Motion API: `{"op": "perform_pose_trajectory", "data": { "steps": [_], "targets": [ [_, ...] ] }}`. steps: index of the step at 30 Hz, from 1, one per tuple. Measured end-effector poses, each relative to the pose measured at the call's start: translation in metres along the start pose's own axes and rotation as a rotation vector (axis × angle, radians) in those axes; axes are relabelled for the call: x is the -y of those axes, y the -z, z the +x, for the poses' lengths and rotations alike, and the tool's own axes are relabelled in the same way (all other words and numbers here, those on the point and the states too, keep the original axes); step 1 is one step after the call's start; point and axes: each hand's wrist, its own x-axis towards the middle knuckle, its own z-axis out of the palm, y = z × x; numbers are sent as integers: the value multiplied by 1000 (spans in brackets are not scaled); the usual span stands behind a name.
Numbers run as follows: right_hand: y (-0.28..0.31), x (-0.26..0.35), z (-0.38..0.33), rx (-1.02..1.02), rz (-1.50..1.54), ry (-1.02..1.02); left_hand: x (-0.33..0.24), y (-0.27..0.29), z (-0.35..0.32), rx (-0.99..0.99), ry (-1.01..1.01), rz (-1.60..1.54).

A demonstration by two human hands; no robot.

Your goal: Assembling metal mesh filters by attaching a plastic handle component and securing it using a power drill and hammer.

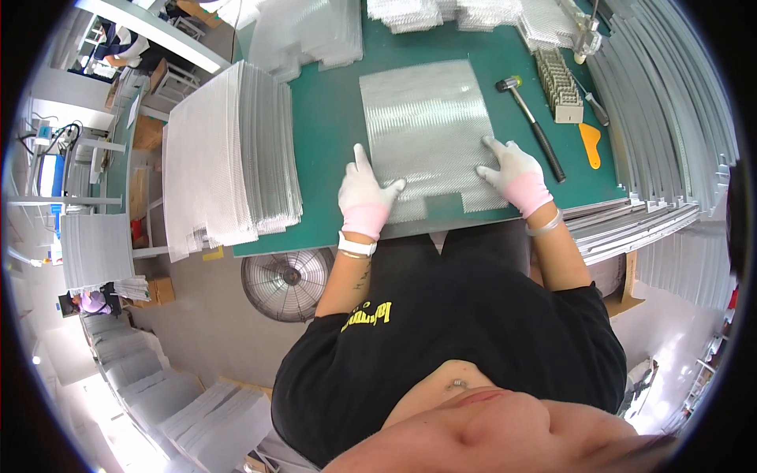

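Note:
A silvery expanded-metal mesh sheet (430, 118), with a notch in its near edge, lies on the green table in front of me. At its left edge is my left hand (366, 193) in a white glove with a pink cuff; the index finger stretches forward and the thumb rests on the mesh. Opposite it, my right hand (516, 175), gloved alike, touches the right edge with thumb and index finger spread. Both hands look open, though some fingers are folded from sight. Right of the sheet lies a hammer (536, 130) with a dark grip.
A tall stack of mesh sheets (229, 158) stands on the left of the green table (327, 126). More mesh piles (307, 31) lie along the back. On the right are a yellow scraper (589, 146), a screwdriver (597, 109), a row of beige blocks (558, 87) and long metal strips (670, 118).

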Motion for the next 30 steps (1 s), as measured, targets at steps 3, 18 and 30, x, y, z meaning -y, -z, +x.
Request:
{"op": "perform_pose_trajectory", "data": {
  "steps": [3,18,30],
  "targets": [
    [19,-35,37,-164,125,203,25,-17,10,-127,-281,180],
    [109,-172,308,-180,95,-297,32,-30,9,-132,-461,344],
    [174,-180,291,-876,607,-462,30,-36,16,-143,-495,325]
  ]
}}
